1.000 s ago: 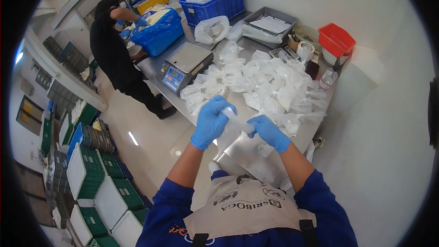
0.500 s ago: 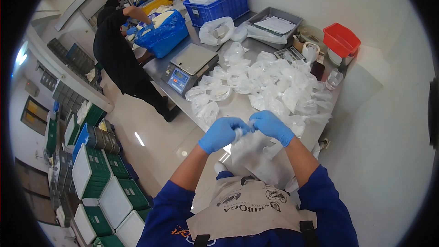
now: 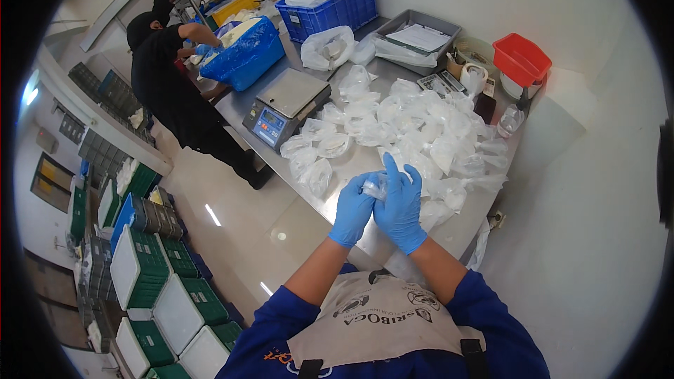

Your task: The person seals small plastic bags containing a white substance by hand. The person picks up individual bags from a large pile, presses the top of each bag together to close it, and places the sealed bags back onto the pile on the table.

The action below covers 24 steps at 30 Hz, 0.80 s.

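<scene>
Both my hands wear blue gloves and meet just above the near edge of the steel table. My left hand (image 3: 354, 209) is curled around a crumpled clear plastic bag (image 3: 376, 187), and only a small bunch of it shows. Against the other side of that bunch lies my right hand (image 3: 401, 214), its fingers stretched upward and apart. Just beyond them spreads a heap of knotted clear bags with white contents (image 3: 421, 123). What is inside the bunch in my hands is hidden by the gloves.
A digital scale (image 3: 281, 109) stands left of the heap. Behind are a blue crate (image 3: 326, 10), a grey tray (image 3: 425, 31) and a red basket (image 3: 521, 58). A co-worker in black (image 3: 175, 91) reaches into a blue-lined tub (image 3: 242, 56). Green crates (image 3: 151, 270) stack at lower left.
My hands have come closer together, and the right has gone from a pinch to stretched fingers. The plastic hanging below them is now a small bunch. The co-worker has shifted slightly left.
</scene>
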Each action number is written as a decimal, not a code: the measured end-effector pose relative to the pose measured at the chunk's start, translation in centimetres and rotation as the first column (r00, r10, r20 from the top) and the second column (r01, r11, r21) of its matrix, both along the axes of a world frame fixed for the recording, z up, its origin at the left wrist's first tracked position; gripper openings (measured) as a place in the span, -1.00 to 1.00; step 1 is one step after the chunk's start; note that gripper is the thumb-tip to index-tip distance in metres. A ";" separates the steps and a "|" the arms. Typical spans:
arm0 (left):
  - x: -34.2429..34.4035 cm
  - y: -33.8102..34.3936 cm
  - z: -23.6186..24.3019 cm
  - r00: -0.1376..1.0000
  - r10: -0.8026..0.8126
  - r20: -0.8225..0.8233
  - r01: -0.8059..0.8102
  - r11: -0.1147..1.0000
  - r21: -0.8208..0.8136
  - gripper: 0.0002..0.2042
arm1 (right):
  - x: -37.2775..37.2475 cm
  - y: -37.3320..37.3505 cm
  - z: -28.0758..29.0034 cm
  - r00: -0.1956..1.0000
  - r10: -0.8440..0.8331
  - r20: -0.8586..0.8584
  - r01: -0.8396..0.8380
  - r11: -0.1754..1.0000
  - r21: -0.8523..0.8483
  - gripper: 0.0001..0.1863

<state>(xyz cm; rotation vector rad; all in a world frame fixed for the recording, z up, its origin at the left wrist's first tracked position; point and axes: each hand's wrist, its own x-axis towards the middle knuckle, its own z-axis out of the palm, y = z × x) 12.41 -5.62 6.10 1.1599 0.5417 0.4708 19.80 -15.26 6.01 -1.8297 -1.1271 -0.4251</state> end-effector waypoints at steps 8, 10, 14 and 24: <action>-0.3 0.1 -0.1 0.980 -0.122 0.159 0.135 0.988 -0.075 -0.74 | 2.6 -2.1 3.4 0.698 0.296 -0.652 -0.231 0.955 0.186 -0.17; -1.0 -0.8 2.1 0.963 -0.203 0.176 0.233 0.957 -0.174 -0.83 | 3.6 -2.6 2.2 0.761 0.286 -0.582 -0.233 0.958 0.166 -0.23; -2.6 -0.1 -0.5 0.943 -0.321 0.086 0.331 0.892 -0.309 -0.85 | 3.8 -2.8 -0.4 0.981 -0.002 -0.196 -0.021 0.993 -0.116 -0.34; -1.5 -0.9 -0.2 0.968 -0.248 0.042 0.251 0.957 -0.145 -0.71 | 1.9 -4.1 3.2 0.708 0.315 -0.632 -0.414 0.910 -0.010 -0.82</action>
